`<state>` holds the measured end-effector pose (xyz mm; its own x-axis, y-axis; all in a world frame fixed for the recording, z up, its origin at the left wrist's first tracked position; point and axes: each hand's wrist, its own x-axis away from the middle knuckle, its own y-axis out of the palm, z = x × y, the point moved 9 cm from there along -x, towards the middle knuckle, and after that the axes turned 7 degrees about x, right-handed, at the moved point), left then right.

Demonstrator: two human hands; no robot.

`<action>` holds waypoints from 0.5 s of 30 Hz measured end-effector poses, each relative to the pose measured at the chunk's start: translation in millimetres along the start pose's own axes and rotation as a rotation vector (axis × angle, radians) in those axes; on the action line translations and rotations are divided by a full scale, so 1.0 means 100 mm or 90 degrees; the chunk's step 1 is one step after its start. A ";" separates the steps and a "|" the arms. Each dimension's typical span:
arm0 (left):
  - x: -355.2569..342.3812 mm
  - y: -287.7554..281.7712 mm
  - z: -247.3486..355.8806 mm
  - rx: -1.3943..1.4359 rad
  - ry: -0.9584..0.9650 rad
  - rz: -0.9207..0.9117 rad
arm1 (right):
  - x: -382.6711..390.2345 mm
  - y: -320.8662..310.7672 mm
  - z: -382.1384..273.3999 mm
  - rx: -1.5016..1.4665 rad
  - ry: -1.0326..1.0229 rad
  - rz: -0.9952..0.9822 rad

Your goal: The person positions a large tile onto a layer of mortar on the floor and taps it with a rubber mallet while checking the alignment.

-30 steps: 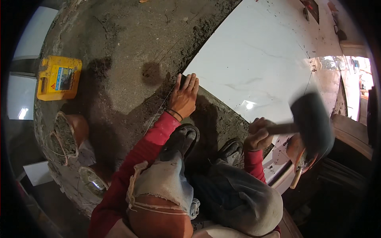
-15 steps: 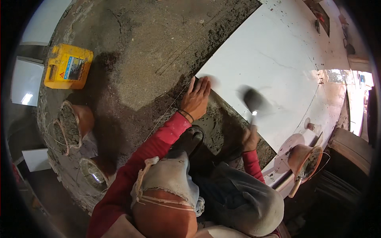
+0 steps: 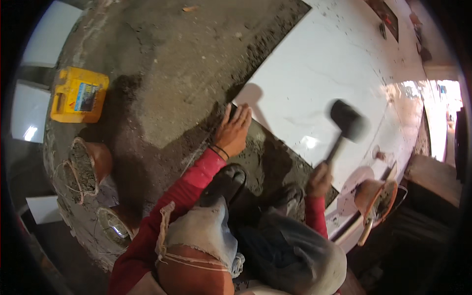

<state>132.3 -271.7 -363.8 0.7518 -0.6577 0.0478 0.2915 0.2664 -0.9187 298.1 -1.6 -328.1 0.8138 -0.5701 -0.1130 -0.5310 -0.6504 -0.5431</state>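
Note:
My right hand (image 3: 319, 180) is wrapped round the handle of a mallet with a dark head (image 3: 345, 118). The mallet is raised over the large white floor tile (image 3: 300, 83), its head slightly blurred. At the tile's left corner rests my left hand (image 3: 232, 132), fingers stretched out and fingertips on or right by the corner; it holds nothing. Wet grey mortar (image 3: 265, 152) lies along the tile's near edge, between the tile and my shoes. A thin string line runs along the ground beside my left forearm.
A yellow jerrycan (image 3: 79, 96) stands at the left on rough, sandy ground (image 3: 172, 88). Below it are a mortar-filled bucket (image 3: 101, 160) and another bucket (image 3: 115, 226). At the right, an orange bucket (image 3: 368, 196) with a tool handle sits by the tiles' edge. A suction cup (image 3: 379, 154) rests nearby.
The mallet has swung rightward, up and away from the tile's middle, with my right hand following. My left hand stays at the tile corner. The whole view has shifted slightly.

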 end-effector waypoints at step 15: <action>0.03 0.25 -0.01 -0.010 -0.039 0.046 | -0.64 -0.09 0.25 -0.205 0.024 0.086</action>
<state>141.4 -267.6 -386.4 0.8059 -0.5920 0.0045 0.2262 0.3010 -0.9264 256.9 53.6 -336.7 0.7253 -0.6757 -0.1322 -0.6852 -0.6896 -0.2344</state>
